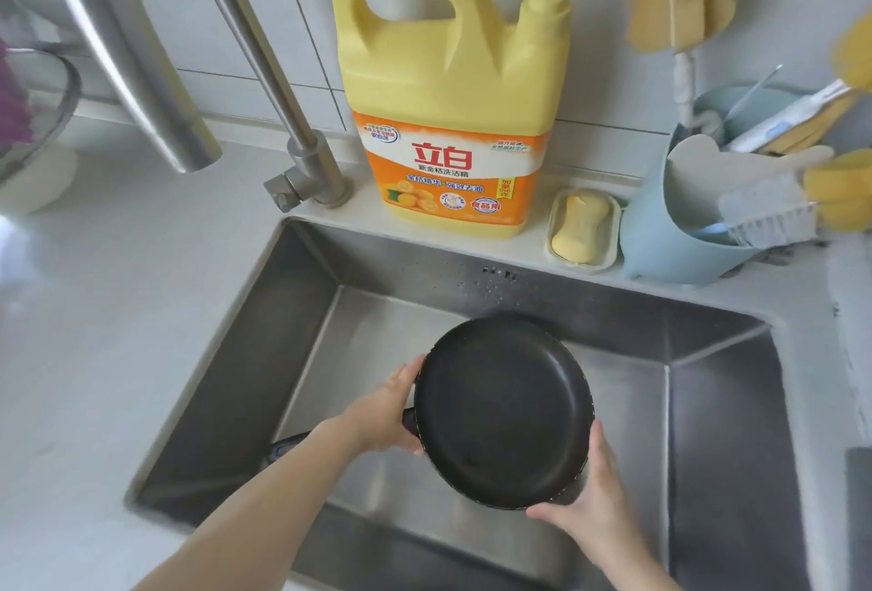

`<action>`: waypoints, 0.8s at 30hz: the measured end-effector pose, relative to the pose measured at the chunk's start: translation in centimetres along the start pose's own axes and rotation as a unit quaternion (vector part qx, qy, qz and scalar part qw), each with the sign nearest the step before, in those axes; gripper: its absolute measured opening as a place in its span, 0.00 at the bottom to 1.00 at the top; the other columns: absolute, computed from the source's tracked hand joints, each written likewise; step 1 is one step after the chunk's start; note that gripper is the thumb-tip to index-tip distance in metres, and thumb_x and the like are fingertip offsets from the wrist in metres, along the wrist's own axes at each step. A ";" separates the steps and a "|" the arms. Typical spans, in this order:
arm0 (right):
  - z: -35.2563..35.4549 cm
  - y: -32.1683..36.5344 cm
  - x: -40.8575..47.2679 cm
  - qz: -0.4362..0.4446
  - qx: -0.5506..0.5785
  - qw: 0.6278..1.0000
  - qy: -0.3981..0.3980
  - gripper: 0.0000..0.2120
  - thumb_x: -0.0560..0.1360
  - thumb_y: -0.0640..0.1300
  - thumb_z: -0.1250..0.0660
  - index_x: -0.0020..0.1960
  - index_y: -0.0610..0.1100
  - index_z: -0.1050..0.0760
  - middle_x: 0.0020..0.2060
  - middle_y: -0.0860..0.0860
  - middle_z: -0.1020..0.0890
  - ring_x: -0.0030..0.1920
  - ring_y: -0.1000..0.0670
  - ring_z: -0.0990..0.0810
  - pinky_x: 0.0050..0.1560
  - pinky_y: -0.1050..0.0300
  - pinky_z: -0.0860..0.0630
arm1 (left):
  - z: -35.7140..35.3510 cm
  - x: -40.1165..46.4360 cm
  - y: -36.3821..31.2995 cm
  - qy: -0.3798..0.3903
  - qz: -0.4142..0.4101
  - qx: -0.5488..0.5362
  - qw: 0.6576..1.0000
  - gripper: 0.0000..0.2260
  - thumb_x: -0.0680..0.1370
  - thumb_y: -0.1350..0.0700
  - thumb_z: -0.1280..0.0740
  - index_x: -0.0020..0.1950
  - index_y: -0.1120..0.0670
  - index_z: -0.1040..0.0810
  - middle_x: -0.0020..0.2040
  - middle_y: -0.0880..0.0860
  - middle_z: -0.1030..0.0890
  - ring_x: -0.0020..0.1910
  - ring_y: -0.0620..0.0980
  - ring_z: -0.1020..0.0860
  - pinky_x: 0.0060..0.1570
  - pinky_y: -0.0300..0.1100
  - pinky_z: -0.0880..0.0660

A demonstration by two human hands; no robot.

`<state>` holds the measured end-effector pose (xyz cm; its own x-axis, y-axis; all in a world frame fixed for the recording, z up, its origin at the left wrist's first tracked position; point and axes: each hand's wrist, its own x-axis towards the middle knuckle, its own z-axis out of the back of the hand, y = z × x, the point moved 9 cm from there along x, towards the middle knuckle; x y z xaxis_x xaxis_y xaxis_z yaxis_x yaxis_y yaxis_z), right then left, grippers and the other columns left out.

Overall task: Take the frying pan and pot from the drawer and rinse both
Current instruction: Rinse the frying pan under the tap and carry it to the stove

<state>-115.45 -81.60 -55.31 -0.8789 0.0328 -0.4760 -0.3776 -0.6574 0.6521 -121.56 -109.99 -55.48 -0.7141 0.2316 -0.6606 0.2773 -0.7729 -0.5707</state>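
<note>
A black frying pan (pixel 502 411) hangs over the steel sink (pixel 292 354), its dark inside facing up at me. My left hand (pixel 384 411) grips its left rim where the handle (pixel 290 442) joins, the handle running back under my forearm. My right hand (pixel 590 503) holds the pan's lower right rim, fingers curled under it. No water runs from the tap (pixel 141 52), whose spout ends up at the left. No pot is in view.
A big yellow detergent jug (pixel 453 119) stands behind the sink beside the tap base (pixel 311 175). A soap dish with yellow soap (pixel 582 227) and a blue holder with brushes (pixel 684 222) sit at the right. White counter (pixel 94 307) lies left, with a bowl (pixel 33 119).
</note>
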 end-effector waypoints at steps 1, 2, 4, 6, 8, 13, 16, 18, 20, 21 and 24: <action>-0.3 0.0 0.2 -0.002 -0.021 1.000 -0.002 0.72 0.44 0.63 0.21 0.79 0.57 0.58 0.73 0.61 0.36 0.68 0.54 0.30 0.63 0.46 0.27 | -0.2 0.1 0.7 -0.001 0.002 -0.011 1.000 0.55 0.63 0.58 0.20 0.77 0.36 0.52 0.67 0.43 0.35 0.58 0.49 0.22 0.62 0.49 0.26; -0.6 0.2 0.3 0.000 -0.042 0.999 -0.005 0.72 0.44 0.65 0.23 0.79 0.56 0.59 0.74 0.61 0.38 0.69 0.54 0.30 0.63 0.47 0.28 | -0.4 0.2 1.3 -0.003 0.003 -0.022 1.000 0.55 0.62 0.58 0.20 0.77 0.36 0.53 0.68 0.43 0.35 0.59 0.48 0.22 0.63 0.49 0.26; -1.4 1.0 0.5 0.014 -0.066 0.998 -0.013 0.72 0.45 0.64 0.23 0.80 0.52 0.59 0.73 0.65 0.41 0.69 0.54 0.30 0.62 0.52 0.29 | -0.4 0.2 2.5 -0.009 0.013 -0.032 0.999 0.56 0.62 0.59 0.21 0.78 0.37 0.54 0.69 0.43 0.36 0.59 0.48 0.22 0.62 0.48 0.25; -2.3 1.8 0.7 0.026 -0.078 0.997 -0.015 0.71 0.48 0.60 0.19 0.80 0.49 0.56 0.68 0.68 0.44 0.68 0.54 0.29 0.58 0.56 0.32 | -0.4 0.2 3.7 -0.013 0.025 -0.035 0.999 0.55 0.62 0.61 0.22 0.78 0.38 0.53 0.67 0.45 0.36 0.56 0.48 0.21 0.59 0.47 0.23; -3.3 2.2 0.8 0.024 -0.090 0.996 -0.012 0.69 0.50 0.57 0.17 0.80 0.47 0.54 0.69 0.67 0.40 0.64 0.52 0.26 0.53 0.58 0.35 | -0.6 0.1 4.8 -0.011 0.033 -0.033 0.999 0.55 0.61 0.61 0.22 0.76 0.36 0.51 0.64 0.45 0.34 0.52 0.49 0.19 0.55 0.48 0.22; -4.9 2.0 1.2 0.017 -0.120 0.993 -0.003 0.70 0.51 0.63 0.19 0.80 0.47 0.58 0.78 0.57 0.43 0.72 0.55 0.33 0.62 0.56 0.36 | -0.9 0.5 7.2 -0.014 0.057 -0.042 0.997 0.55 0.59 0.61 0.23 0.75 0.34 0.51 0.62 0.46 0.34 0.48 0.52 0.18 0.53 0.52 0.21; -4.8 2.1 1.3 0.015 -0.128 0.992 -0.006 0.70 0.52 0.65 0.21 0.80 0.46 0.60 0.78 0.57 0.47 0.75 0.57 0.39 0.67 0.55 0.39 | -1.0 0.6 7.0 -0.006 0.054 -0.028 0.998 0.57 0.61 0.62 0.22 0.77 0.37 0.54 0.65 0.50 0.36 0.51 0.54 0.19 0.57 0.52 0.22; -4.8 2.3 1.3 0.012 -0.140 0.990 -0.004 0.71 0.51 0.66 0.21 0.80 0.47 0.59 0.78 0.57 0.46 0.73 0.56 0.36 0.66 0.54 0.37 | -0.4 0.1 6.4 0.005 0.075 -0.001 0.997 0.57 0.64 0.58 0.20 0.79 0.43 0.58 0.71 0.51 0.40 0.62 0.55 0.24 0.64 0.49 0.27; -4.8 2.3 1.3 0.007 -0.148 0.989 -0.002 0.71 0.49 0.68 0.24 0.80 0.48 0.59 0.78 0.57 0.43 0.70 0.54 0.30 0.65 0.52 0.33 | 1.9 -0.6 5.0 -0.032 0.098 -0.019 0.994 0.54 0.68 0.52 0.21 0.81 0.52 0.56 0.76 0.51 0.45 0.73 0.54 0.34 0.71 0.47 0.34; -4.8 2.3 1.4 0.008 -0.148 0.989 -0.002 0.72 0.48 0.70 0.25 0.80 0.48 0.59 0.78 0.57 0.43 0.70 0.54 0.30 0.65 0.51 0.33 | 4.1 -1.2 3.5 -0.093 0.087 -0.060 0.990 0.51 0.70 0.50 0.22 0.81 0.54 0.53 0.78 0.52 0.44 0.74 0.52 0.36 0.72 0.46 0.36; -4.6 2.6 1.6 0.015 -0.144 0.990 0.002 0.72 0.49 0.70 0.25 0.79 0.47 0.62 0.78 0.56 0.46 0.73 0.55 0.34 0.67 0.51 0.35 | 13.8 -5.7 -0.5 -0.390 0.020 -0.201 0.898 0.38 0.77 0.49 0.29 0.80 0.54 0.46 0.77 0.51 0.39 0.73 0.48 0.34 0.68 0.39 0.35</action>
<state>-116.51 -86.70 -57.11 -0.8871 0.0081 -0.4616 -0.2528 -0.8451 0.4711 -126.52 -119.05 -44.68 -0.8878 -0.3981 -0.2309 0.4108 -0.4591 -0.7877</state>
